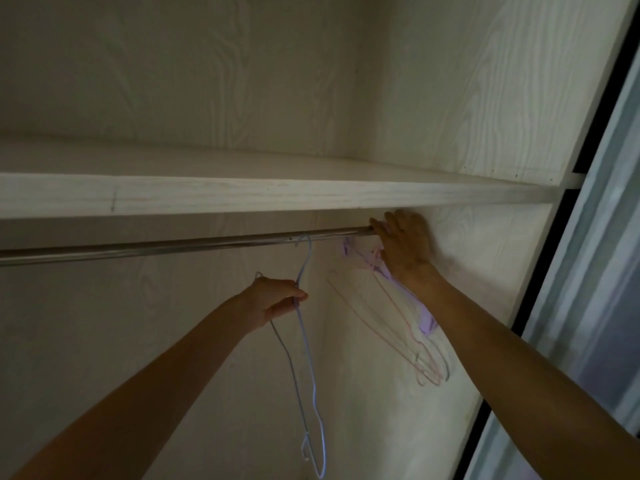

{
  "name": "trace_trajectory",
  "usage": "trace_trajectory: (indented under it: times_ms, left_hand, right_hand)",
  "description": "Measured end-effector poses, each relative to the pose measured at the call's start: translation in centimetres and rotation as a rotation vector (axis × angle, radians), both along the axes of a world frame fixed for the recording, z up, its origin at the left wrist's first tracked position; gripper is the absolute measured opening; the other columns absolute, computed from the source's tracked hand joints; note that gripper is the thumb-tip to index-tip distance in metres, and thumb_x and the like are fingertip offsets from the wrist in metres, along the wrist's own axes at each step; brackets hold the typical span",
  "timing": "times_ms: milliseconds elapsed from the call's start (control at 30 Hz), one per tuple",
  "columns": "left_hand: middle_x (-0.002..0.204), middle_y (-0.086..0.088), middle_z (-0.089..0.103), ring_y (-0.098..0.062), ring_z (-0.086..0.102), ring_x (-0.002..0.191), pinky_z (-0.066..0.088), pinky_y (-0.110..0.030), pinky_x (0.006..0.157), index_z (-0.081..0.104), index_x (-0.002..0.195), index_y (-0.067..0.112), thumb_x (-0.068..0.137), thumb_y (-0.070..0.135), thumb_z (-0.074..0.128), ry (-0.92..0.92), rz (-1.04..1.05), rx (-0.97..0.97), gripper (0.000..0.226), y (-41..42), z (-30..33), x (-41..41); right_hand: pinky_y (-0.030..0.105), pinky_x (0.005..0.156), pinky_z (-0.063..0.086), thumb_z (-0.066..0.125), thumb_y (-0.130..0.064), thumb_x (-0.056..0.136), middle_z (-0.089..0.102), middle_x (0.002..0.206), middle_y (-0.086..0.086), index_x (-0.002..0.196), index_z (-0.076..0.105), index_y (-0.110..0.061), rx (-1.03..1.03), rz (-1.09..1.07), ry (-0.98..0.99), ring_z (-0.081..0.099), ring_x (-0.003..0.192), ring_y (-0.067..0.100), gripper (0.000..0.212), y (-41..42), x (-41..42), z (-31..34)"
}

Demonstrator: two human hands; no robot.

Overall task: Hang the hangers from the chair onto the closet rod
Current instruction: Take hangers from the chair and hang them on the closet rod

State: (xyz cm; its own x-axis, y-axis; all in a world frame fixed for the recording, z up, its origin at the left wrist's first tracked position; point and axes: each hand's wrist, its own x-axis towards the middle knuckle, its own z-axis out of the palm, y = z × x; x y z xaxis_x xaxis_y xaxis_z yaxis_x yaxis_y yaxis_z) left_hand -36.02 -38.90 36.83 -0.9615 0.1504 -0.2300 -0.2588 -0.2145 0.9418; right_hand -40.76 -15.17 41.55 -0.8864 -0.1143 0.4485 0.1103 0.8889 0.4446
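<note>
Two bare hands reach up into a pale, wood-grained closet. Farthest left, the left hand [277,299] has its fingers curled and pinches the neck of a thin blue wire hanger [304,344], thumb and forefinger closed on the wire just below the hook. That hook is looped over the closet rod [173,244], so the hanger is already on the bar while it is gripped; its narrow, bent frame hangs down past the forearm toward the bottom edge of the view. A second thin wire seems to pass through the same fist, though I cannot tell whether it belongs to another hanger.

The rod is a smooth, shiny metal tube running from the left edge across to the right wall, close under the thick front lip of the shelf [277,197]. Its long left stretch is bare, with open space below it down to the back panel.

To the right, a bunch of hangers [398,323], pink, lilac and grey wire, hangs at the rod's far end and slants against the side wall [485,271]; motion blur softens them. The right hand [403,244] lies over the rod's end above this bunch, its fingers mostly straight and close together, touching the bar beside the wall. Whether it holds any of the hooks is hidden behind the hand. A dark door frame [568,237] borders the closet on the right.
</note>
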Motion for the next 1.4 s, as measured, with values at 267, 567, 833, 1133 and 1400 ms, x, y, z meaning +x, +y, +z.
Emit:
trace_trajectory:
  times_ms: [267, 567, 833, 1133, 1400]
  left_hand:
    - [0.099, -0.008, 0.058, -0.017, 0.066, 0.082, 0.053, -0.029, 0.080, 0.063, 0.096, 0.005, 0.088, 0.006, 0.061, 0.022, -0.111, -0.166, 0.008, 2.4, 0.8, 1.3]
    - [0.124, -0.003, 0.061, -0.014, 0.055, 0.097, 0.035, -0.028, 0.084, 0.062, 0.117, 0.009, 0.084, 0.028, 0.068, 0.129, -0.143, -0.419, 0.039, 6.6, 1.6, 2.9]
    - [0.116, -0.002, 0.065, -0.022, 0.059, 0.109, 0.048, -0.034, 0.092, 0.059, 0.116, 0.020, 0.086, 0.029, 0.063, 1.012, 0.425, -1.199, 0.032, 1.5, 4.8, 1.1]
    - [0.110, -0.001, 0.066, -0.020, 0.063, 0.094, 0.043, -0.030, 0.092, 0.057, 0.127, 0.020, 0.087, 0.006, 0.057, 1.064, 0.453, -1.840, 0.042, -1.2, 3.2, -1.6]
    - [0.120, -0.003, 0.057, -0.020, 0.058, 0.103, 0.045, -0.028, 0.084, 0.042, 0.134, 0.014, 0.089, 0.002, 0.050, 0.961, 0.417, -1.970, 0.048, 0.3, 3.3, -0.7]
  right_hand:
    - [0.035, 0.082, 0.045, 0.038, -0.029, 0.099, 0.062, 0.110, 0.015, 0.112, 0.057, -0.004, -0.825, 0.331, -0.271, 0.058, 0.104, 0.030, 0.034, -4.9, 7.1, -1.7]
    - [0.015, 0.051, 0.042, 0.050, -0.021, 0.095, 0.067, 0.078, 0.007, 0.092, 0.055, -0.010, -1.230, 0.358, -0.602, 0.058, 0.054, 0.014, 0.013, -5.0, 11.1, -6.2]
    - [0.012, 0.044, 0.034, 0.045, -0.008, 0.092, 0.055, 0.050, -0.004, 0.079, 0.065, -0.007, -1.230, 0.362, -0.287, 0.047, 0.036, 0.003, 0.024, -3.2, 7.9, -4.3]
    - [0.027, 0.078, 0.046, 0.046, -0.027, 0.096, 0.069, 0.065, -0.011, 0.113, 0.063, -0.005, -1.063, 0.232, -0.416, 0.063, 0.083, 0.015, 0.032, -3.9, 3.0, -5.5]
    - [0.038, 0.091, 0.043, 0.049, -0.032, 0.095, 0.048, 0.134, 0.011, 0.140, 0.034, -0.011, -0.726, 0.350, 0.124, 0.047, 0.122, 0.031, 0.052, -4.5, 2.8, -2.5]
